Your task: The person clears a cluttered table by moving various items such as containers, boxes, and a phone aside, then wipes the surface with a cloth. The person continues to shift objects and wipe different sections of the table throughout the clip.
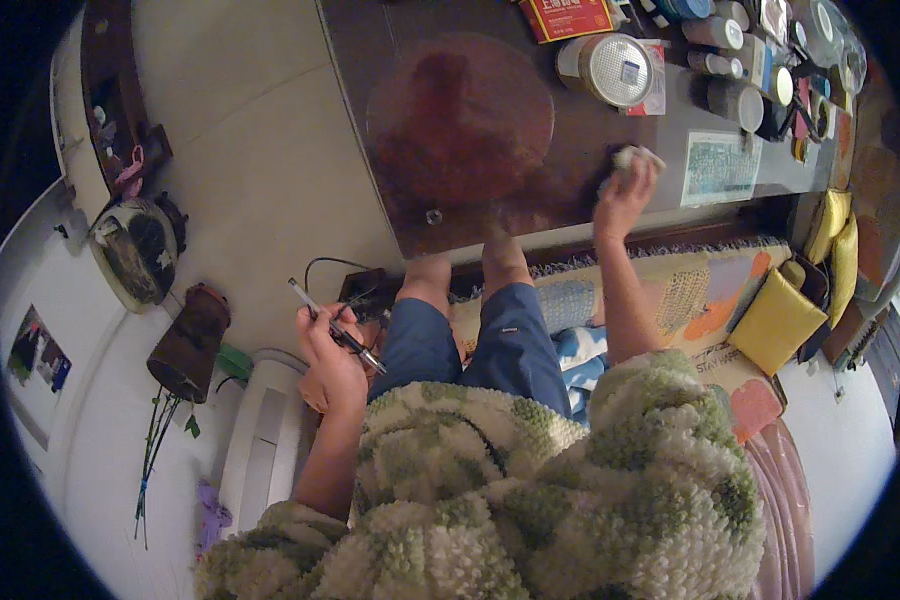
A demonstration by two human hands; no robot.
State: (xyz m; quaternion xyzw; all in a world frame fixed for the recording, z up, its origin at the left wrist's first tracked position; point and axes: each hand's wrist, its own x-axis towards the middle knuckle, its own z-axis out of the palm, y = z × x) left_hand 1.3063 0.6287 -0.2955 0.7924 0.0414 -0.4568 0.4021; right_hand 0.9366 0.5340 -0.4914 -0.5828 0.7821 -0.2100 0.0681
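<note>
Between the fingers of my left hand (334,360) is a pen (337,328) with a clear barrel and dark grip, held slanting above the floor beside my left knee. My right hand (624,201) reaches onto the dark glass-topped table (487,217) and grips a crumpled whitish cloth or tissue (640,159); its exact kind is blurred. Just beyond that hand stands a large metal-lidded tin (621,70). A printed green-and-white sheet (721,169) lies flat to the right of the hand. A round reddish mat or disc (461,116) shows on the table's left half.
Several jars and bottles (735,105) crowd the table's far right, near a red packet (566,16). A patterned sofa cover (645,300) carries yellow cushions (778,321). On the left are a dark vase (190,345) with stems, a white appliance (259,442) and tiled floor (247,150).
</note>
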